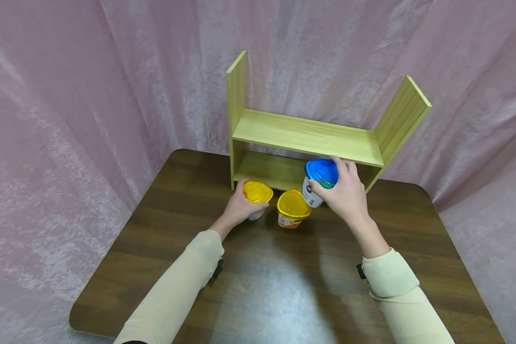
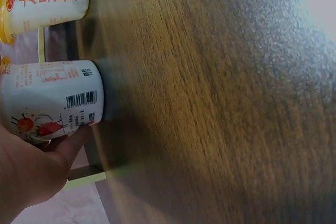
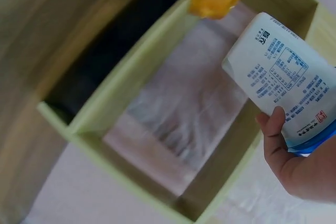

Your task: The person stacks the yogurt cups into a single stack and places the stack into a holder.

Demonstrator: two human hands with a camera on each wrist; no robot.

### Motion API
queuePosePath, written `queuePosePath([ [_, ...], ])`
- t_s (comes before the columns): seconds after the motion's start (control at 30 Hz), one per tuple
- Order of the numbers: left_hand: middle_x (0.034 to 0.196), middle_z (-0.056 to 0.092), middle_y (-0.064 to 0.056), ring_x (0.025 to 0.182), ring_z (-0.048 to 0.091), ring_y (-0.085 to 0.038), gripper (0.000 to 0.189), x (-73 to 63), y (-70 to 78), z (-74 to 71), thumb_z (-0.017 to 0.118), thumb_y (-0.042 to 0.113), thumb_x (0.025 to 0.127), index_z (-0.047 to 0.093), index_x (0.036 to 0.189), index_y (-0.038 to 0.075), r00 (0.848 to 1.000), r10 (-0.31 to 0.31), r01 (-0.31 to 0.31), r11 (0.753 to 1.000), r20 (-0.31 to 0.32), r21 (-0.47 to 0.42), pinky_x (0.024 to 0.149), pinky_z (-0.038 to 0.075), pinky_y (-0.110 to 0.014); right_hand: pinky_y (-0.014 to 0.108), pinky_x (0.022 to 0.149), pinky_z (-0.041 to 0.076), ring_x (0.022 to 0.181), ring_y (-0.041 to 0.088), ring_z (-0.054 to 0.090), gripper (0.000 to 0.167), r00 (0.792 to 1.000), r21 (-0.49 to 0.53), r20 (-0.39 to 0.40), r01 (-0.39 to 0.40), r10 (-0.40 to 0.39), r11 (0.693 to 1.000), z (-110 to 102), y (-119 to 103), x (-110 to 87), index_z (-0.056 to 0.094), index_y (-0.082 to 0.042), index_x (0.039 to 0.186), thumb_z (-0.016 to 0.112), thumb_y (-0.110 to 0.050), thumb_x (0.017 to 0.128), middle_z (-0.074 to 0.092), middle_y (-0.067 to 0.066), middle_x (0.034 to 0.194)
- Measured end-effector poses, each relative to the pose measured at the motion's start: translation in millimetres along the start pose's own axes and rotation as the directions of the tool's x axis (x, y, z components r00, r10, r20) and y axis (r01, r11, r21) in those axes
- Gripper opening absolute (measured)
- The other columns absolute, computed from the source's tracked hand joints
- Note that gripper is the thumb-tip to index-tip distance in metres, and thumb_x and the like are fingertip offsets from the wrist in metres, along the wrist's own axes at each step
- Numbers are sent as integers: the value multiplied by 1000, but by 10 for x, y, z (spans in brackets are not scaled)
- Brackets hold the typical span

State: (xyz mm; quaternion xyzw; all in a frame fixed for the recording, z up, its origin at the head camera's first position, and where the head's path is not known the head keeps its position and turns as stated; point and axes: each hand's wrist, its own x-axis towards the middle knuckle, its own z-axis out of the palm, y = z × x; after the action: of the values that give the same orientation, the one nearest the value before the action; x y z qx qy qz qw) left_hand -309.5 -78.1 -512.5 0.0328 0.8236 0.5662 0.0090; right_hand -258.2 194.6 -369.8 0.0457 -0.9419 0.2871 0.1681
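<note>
My left hand (image 1: 238, 208) grips a yellow-lidded yogurt cup (image 1: 258, 192) at the front left of the wooden shelf, fingers and thumb round its sides. In the left wrist view that cup's white wall (image 2: 58, 90) shows a barcode and a red drawing, its base right at the tabletop. Higher up, the right hand (image 1: 349, 196) holds a blue-lidded yogurt cup (image 1: 320, 172) in front of the lower shelf's right half, tilted. Its white side with blue print (image 3: 286, 72) faces the right wrist camera. Between both hands a second yellow-lidded yogurt cup (image 1: 293, 206) stands on the table.
A light wooden shelf unit (image 1: 305, 136) with two boards and tall side panels stands at the back of the dark wood table (image 1: 163, 229). Pink curtains (image 1: 124, 86) hang behind and at both sides.
</note>
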Motion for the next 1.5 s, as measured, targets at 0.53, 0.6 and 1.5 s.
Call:
queuePosePath([
  [0.53, 129, 57, -12, 110, 59, -30, 103, -11, -16, -13, 91, 34, 76, 27, 155, 12, 1000, 24, -24, 1000, 19, -8, 96, 51, -50, 57, 86, 55, 103, 44, 60, 86, 988, 39, 135, 66, -71, 997, 462, -608, 199, 41, -19, 153, 69, -65, 85, 44, 17, 138],
  [0.6, 130, 56, -11, 111, 59, -30, 103, -10, -25, -11, 91, 33, 77, 26, 155, 12, 999, 31, -30, 999, 23, -12, 97, 51, -50, 57, 85, 55, 102, 44, 60, 86, 988, 48, 137, 66, -72, 997, 525, -634, 212, 41, -19, 152, 69, -66, 85, 44, 17, 136],
  [1.5, 135, 52, -8, 118, 56, -27, 102, -31, 1, -27, 89, 34, 79, 24, 155, 20, 997, 72, -72, 997, 43, 11, 101, 48, -49, 51, 78, 57, 95, 36, 62, 92, 995, -5, 97, 25, -24, 1000, 962, -974, 308, 43, -19, 149, 64, -76, 80, 45, 16, 132],
])
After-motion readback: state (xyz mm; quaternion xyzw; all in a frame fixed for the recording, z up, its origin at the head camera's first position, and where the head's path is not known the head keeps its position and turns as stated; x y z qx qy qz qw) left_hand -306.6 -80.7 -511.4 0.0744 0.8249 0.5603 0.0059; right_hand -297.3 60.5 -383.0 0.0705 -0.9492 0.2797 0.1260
